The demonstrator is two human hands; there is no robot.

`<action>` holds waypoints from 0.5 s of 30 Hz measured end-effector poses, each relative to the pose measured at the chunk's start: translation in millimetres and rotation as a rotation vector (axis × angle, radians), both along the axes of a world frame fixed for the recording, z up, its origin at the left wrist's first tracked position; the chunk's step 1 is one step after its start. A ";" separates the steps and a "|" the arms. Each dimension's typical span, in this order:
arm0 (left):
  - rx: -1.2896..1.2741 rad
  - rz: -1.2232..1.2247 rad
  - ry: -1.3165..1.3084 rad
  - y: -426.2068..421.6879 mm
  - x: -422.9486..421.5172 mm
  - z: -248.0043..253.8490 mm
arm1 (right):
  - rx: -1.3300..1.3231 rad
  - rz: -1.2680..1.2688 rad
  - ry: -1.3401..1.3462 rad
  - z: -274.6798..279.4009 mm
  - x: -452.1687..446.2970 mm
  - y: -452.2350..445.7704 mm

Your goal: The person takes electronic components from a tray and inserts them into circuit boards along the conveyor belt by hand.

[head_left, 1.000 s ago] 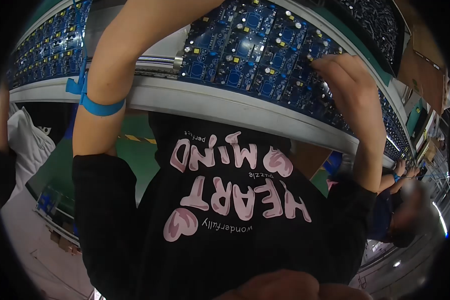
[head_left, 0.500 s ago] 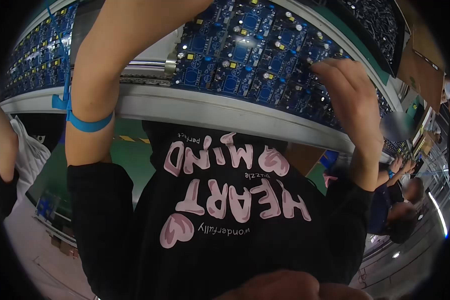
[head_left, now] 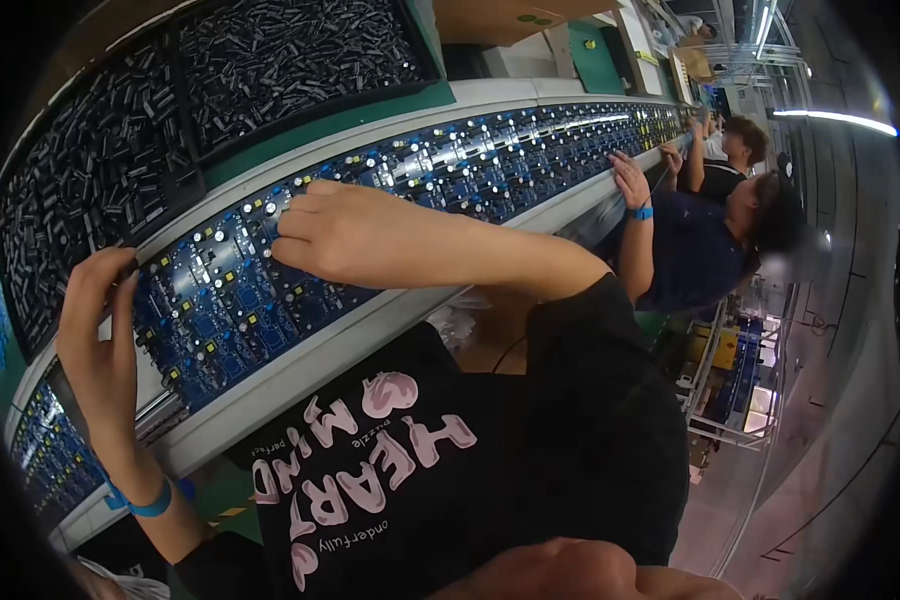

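Note:
My left hand, with a blue band at its wrist, is at the far rail beside the parts tray. Its fingers are bent and nearly closed; a dark spot shows at the fingertips, too small to name. My right hand reaches across the blue circuit boards, its fingers curled down onto them. What its fingertips hold, if anything, is hidden. White, yellow and blue components dot the boards, which lie in a long row between pale rails.
Behind the far rail stand black trays heaped with small dark cylindrical parts. A cardboard box sits beyond them. The near rail runs along my body. Further right, co-workers have hands at the same line.
My view has swung to the right, bringing the parts trays in. My left hand, outside the frame before, now shows at the far rail. The right hand still curls over the boards.

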State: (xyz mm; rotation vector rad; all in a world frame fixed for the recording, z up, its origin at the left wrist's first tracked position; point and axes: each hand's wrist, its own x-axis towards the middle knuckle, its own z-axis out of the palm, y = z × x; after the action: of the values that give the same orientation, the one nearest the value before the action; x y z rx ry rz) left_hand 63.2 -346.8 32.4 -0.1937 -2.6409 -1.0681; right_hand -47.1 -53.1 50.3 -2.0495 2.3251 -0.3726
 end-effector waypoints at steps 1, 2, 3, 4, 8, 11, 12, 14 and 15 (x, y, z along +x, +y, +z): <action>-0.004 -0.001 -0.001 0.4 -0.8 -0.3 | -0.004 -0.001 -0.001 -1.3 0.4 1.0; 0.003 -0.005 0.005 0.7 -1.3 -0.8 | -0.015 -0.022 -0.006 -2.5 1.3 1.9; 0.010 -0.009 0.008 1.3 -1.2 -1.0 | -0.026 -0.043 -0.014 -3.7 2.5 2.6; 0.007 -0.009 0.002 1.8 -0.9 -0.8 | -0.029 -0.043 -0.020 -4.7 3.3 3.5; 0.014 -0.005 0.001 7.5 -7.3 0.1 | 0.033 -0.084 -0.125 0.4 3.6 7.9; 0.024 -0.029 0.043 6.0 -4.2 5.5 | -0.019 -0.168 -0.169 -4.3 6.3 8.1; -0.030 -0.044 0.067 1.4 -4.6 3.7 | -0.044 -0.188 -0.182 -4.2 7.2 5.9; -0.089 -0.035 0.053 -6.2 -5.8 -0.7 | -0.055 -0.225 -0.185 0.0 10.3 0.5; -0.122 -0.085 0.225 -7.0 -9.2 -2.7 | -0.043 -0.242 -0.172 1.8 11.6 -1.2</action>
State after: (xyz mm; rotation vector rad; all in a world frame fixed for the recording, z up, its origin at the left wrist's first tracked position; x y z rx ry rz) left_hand 53.9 -353.9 29.7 -0.4290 -2.5137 -0.8544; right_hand -35.5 -54.3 52.1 -1.6780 2.4800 -0.5847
